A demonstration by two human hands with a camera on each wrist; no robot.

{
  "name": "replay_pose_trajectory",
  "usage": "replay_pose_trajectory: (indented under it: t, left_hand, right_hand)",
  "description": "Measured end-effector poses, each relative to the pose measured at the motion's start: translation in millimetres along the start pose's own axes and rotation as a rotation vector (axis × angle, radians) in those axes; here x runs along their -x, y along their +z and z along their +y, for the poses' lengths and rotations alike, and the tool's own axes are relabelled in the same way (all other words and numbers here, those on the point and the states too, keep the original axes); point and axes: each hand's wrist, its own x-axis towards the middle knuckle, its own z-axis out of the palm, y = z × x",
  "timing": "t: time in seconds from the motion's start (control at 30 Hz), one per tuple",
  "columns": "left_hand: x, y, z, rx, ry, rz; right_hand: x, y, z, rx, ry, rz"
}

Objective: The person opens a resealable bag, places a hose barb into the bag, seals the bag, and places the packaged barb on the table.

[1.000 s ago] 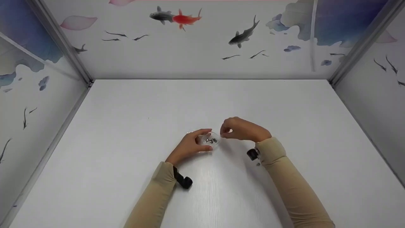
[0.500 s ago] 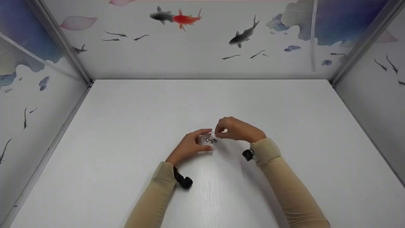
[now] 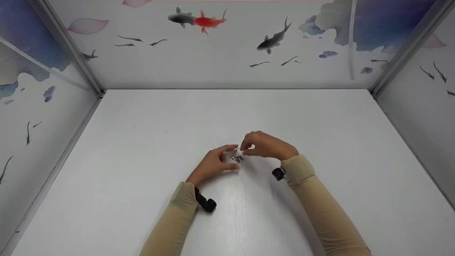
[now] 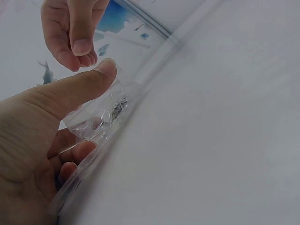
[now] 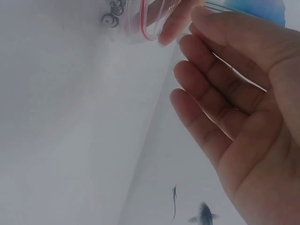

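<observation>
A clear plastic zip bag [image 3: 228, 156] with a red line along its seal lies in my left hand [image 3: 214, 161], which grips it between thumb and fingers. Small shiny metal pieces [image 5: 111, 18], some ring-shaped, sit inside the bag; in the left wrist view they bunch as a dark cluster [image 4: 119, 108]. My right hand [image 3: 266, 145] is held just beside the bag's mouth, its thumb and index fingertips together. Whether something is pinched between them is hidden. In the right wrist view its other fingers are loosely bent, close to a left fingertip.
The white tabletop [image 3: 170, 113] spreads around both hands. White panels painted with fish [image 3: 220, 67] stand at the back and both sides, joined by grey metal posts [image 3: 76, 53]. A black wrist camera [image 3: 209, 205] sits at the left cuff, another black camera [image 3: 278, 174] at the right.
My right hand has shifted left, to the bag's mouth, and has stayed nearly still for the last half second. My left hand keeps its grip in place; the metal pieces lie slightly differently.
</observation>
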Motion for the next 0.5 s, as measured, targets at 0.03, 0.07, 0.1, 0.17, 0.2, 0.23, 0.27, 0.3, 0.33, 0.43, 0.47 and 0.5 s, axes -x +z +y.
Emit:
replay_pose_trajectory:
  t: [0.03,0.07,0.1,0.17,0.2,0.23,0.27,0.3,0.33,0.43,0.47,0.5]
  left_hand:
    - [0.0,0.1,0.1,-0.001,-0.001,0.0]
    - [0.0,0.2,0.0,-0.001,0.0,0.0]
    - [-0.1,0.2,0.1,0.0,-0.002,0.0]
    - [-0.2,0.4,-0.2,0.002,-0.004,-0.002]
    - [-0.1,0.4,-0.3,0.002,-0.003,-0.003]
    - [-0.2,0.3,-0.5,0.002,-0.001,-0.005]
    - [-0.3,0.3,-0.8,0.001,0.0,-0.007]
    - [-0.5,0.3,-1.1,0.0,0.0,-0.008]
    - [-0.6,0.3,-1.5,-0.004,0.002,-0.008]
    - [-0.7,0.1,-1.4,-0.012,0.002,-0.008]
    - [-0.7,0.1,-1.3,-0.012,0.0,-0.008]
    - [-0.7,0.1,-1.2,-0.01,-0.002,-0.008]
  right_hand:
    - [0.2,-0.2,0.5,-0.002,0.003,-0.001]
    - [0.6,-0.4,1.0,-0.002,0.005,-0.002]
    - [1.1,-0.7,1.5,0.0,0.006,-0.001]
    - [2.5,-1.3,2.4,0.001,0.007,0.001]
    - [3.3,-1.8,2.8,0.002,0.008,0.002]
    - [4.2,-2.2,3.3,0.004,0.008,0.003]
    - [5.2,-2.8,3.8,0.005,0.011,0.004]
    - [6.3,-3.6,4.2,0.002,0.014,0.004]
    - [7.4,-4.4,4.7,-0.001,0.018,0.003]
    - [11.5,-7.4,6.6,-0.002,0.032,0.002]
    - [13.0,-8.5,7.4,-0.004,0.04,0.001]
    - [14.6,-9.4,8.4,-0.004,0.045,0.0]
